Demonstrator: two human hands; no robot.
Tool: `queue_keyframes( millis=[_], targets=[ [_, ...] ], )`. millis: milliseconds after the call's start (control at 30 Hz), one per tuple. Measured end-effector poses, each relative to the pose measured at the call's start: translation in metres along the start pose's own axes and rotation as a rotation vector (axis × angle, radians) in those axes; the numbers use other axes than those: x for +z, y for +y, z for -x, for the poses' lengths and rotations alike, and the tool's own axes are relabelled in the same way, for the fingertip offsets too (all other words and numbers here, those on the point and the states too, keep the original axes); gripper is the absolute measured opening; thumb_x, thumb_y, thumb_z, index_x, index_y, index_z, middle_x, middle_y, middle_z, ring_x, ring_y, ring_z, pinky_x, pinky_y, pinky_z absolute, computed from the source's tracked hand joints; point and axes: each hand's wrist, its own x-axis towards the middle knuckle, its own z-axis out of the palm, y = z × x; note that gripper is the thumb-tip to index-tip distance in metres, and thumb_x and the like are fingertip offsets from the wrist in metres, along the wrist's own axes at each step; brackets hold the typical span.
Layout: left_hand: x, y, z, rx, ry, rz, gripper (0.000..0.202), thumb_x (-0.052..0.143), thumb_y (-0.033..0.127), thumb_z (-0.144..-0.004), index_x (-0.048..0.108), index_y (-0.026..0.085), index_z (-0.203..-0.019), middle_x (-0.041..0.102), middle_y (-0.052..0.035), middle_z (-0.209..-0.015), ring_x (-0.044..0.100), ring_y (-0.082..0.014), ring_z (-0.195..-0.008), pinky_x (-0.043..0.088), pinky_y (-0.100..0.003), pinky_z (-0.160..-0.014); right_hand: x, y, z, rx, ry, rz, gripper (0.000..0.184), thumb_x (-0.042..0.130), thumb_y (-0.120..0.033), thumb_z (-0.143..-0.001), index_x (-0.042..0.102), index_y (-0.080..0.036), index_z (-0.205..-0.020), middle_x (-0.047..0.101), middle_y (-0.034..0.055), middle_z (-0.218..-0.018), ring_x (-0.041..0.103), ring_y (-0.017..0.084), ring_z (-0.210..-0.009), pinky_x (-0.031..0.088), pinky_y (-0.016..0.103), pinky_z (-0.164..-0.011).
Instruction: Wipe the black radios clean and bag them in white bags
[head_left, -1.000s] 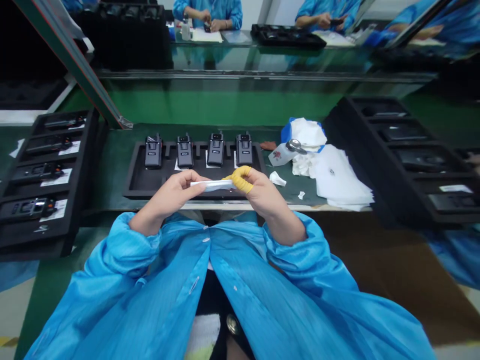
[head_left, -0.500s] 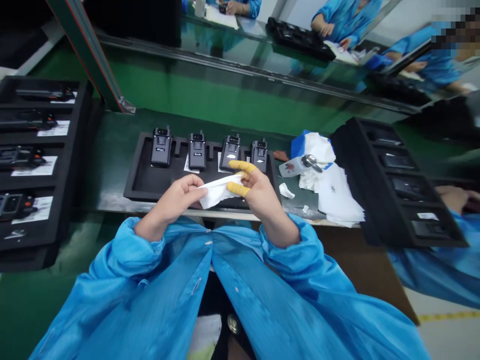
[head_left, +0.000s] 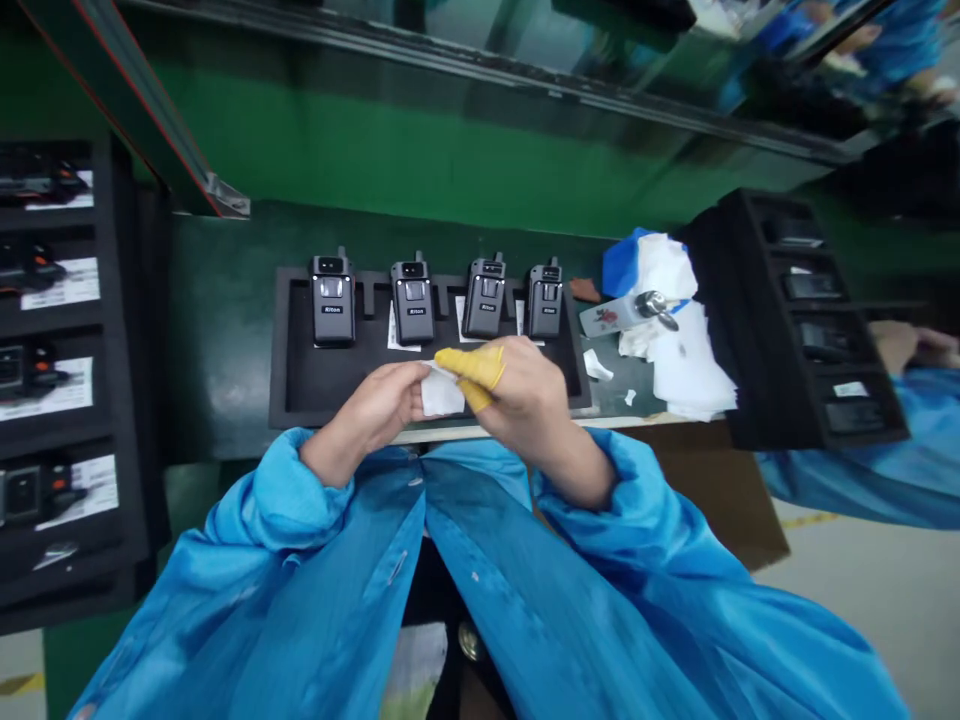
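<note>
A small folded white wipe [head_left: 442, 392] is stretched between my two hands. My left hand [head_left: 388, 405] pinches its left end between thumb and fingers. Yellow finger covers sit on the thumb and index finger of my right hand [head_left: 517, 385], which grips the upper right part of the wipe. Both hands are over the front of a black foam tray [head_left: 315, 385]. Several black handheld radios [head_left: 332, 322] stand in a row along its back, with white labels [head_left: 403, 330] partly showing behind some of them.
To the right are a flower-printed bottle [head_left: 604, 317], a blue-and-white pack [head_left: 621, 265], a stack of white sheets [head_left: 694, 370] and scraps [head_left: 596, 365]. Black trays of devices stand left [head_left: 124, 400] and right [head_left: 757, 330]. A co-worker's hand [head_left: 892, 348] shows at far right.
The wipe is now folded smaller, and my hands are closer together. My right fingers have closed onto it from a spread pose. The view has tipped down.
</note>
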Motion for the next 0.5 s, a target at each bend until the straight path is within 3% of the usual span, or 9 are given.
queue_keyframes(
  millis=[133,233,400,500],
  targets=[
    [-0.001,0.001,0.003,0.01,0.003,0.165,0.021,0.057,0.029,-0.078,0.071,0.015,-0.084,0.073,-0.0064,-0.08,0.067,-0.017,-0.072,0.054,-0.03,-0.069,0.023,-0.002,0.017,-0.174,0.008,0.032,0.029,0.053,-0.011,-0.083,0.073,-0.029,-0.092,0.073,0.0006,-0.081,0.064,0.017,-0.09,0.045,0.037,-0.079],
    [-0.003,0.003,0.006,0.075,0.053,0.171,0.02,0.061,0.025,-0.077,0.073,0.014,-0.09,0.074,-0.0061,-0.085,0.067,-0.0153,-0.075,0.053,-0.026,-0.067,0.023,-0.006,0.017,-0.218,0.02,0.007,0.023,0.056,-0.013,-0.084,0.071,-0.028,-0.093,0.074,0.0007,-0.093,0.066,0.018,-0.095,0.045,0.039,-0.082],
    [-0.007,0.005,0.008,0.106,0.083,0.18,0.022,0.059,0.025,-0.082,0.07,0.013,-0.096,0.075,-0.0099,-0.09,0.07,-0.0217,-0.087,0.056,-0.035,-0.079,0.006,-0.006,0.011,-0.15,0.219,0.034,0.027,0.066,-0.019,-0.083,0.068,-0.031,-0.107,0.073,0.0034,-0.096,0.064,0.018,-0.09,0.05,0.038,-0.079],
    [-0.007,0.005,0.009,0.101,0.085,0.198,0.026,0.055,0.032,-0.087,0.069,0.012,-0.098,0.074,-0.0106,-0.09,0.071,-0.0207,-0.086,0.056,-0.034,-0.079,0.012,-0.002,0.011,-0.131,0.133,0.159,0.021,0.065,-0.026,-0.085,0.071,-0.031,-0.104,0.069,0.0056,-0.107,0.059,0.022,-0.1,0.047,0.041,-0.084]
  ],
)
